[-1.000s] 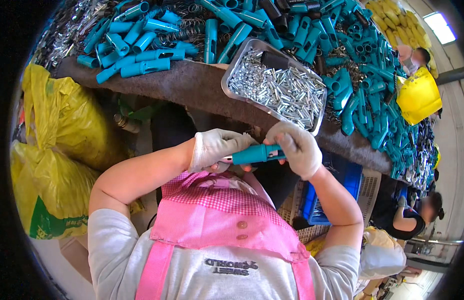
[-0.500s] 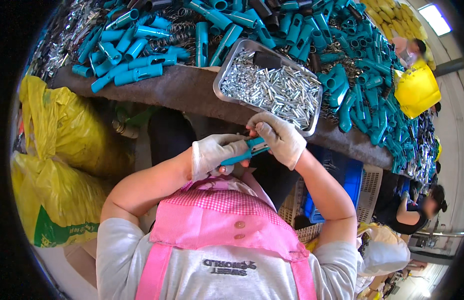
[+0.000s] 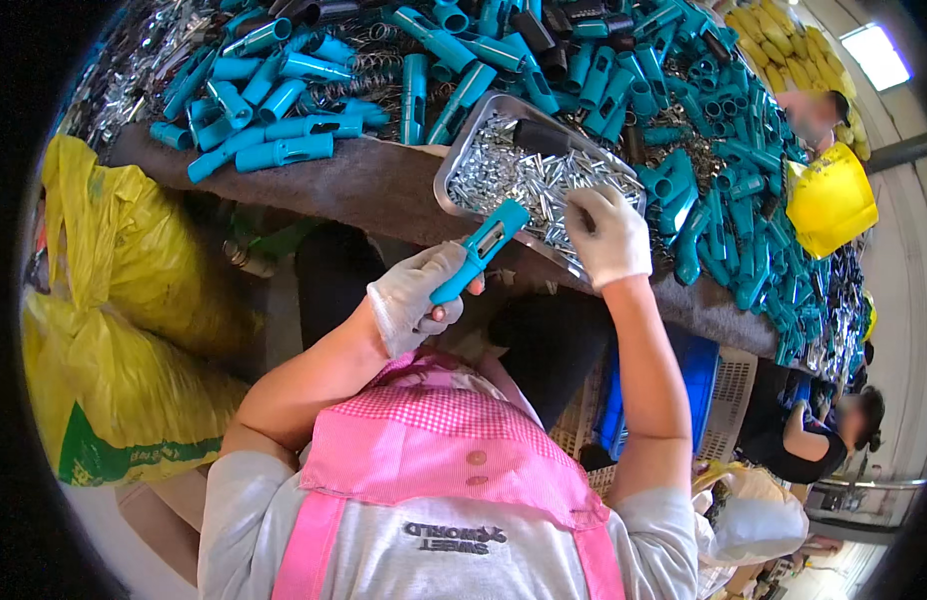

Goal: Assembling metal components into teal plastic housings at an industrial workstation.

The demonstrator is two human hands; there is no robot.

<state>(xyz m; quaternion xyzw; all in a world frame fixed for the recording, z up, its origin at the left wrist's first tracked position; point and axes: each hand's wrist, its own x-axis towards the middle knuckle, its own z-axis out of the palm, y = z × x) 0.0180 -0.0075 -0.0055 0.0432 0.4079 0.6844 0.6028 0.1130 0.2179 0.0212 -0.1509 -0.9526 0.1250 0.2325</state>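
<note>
My left hand [image 3: 421, 297], in a white glove, grips a teal plastic handle [image 3: 481, 250] that points up and to the right toward the tray. My right hand [image 3: 606, 235], also gloved, reaches into the metal tray [image 3: 454, 165] and its fingers pinch among the small silver metal pins [image 3: 514, 175] heaped there. The tray rests on the brown cloth-covered table edge [image 3: 364, 190], just in front of me.
Several teal handles [image 3: 284, 150] and springs cover the table beyond the tray. Yellow sacks [image 3: 104, 330] stand at my left. A blue crate [image 3: 699, 385] sits under the table. Other people [image 3: 829, 435] work at the right.
My right hand has let go of the teal handle and moved up into the tray of pins. My left hand keeps the handle, now tilted up to the right.
</note>
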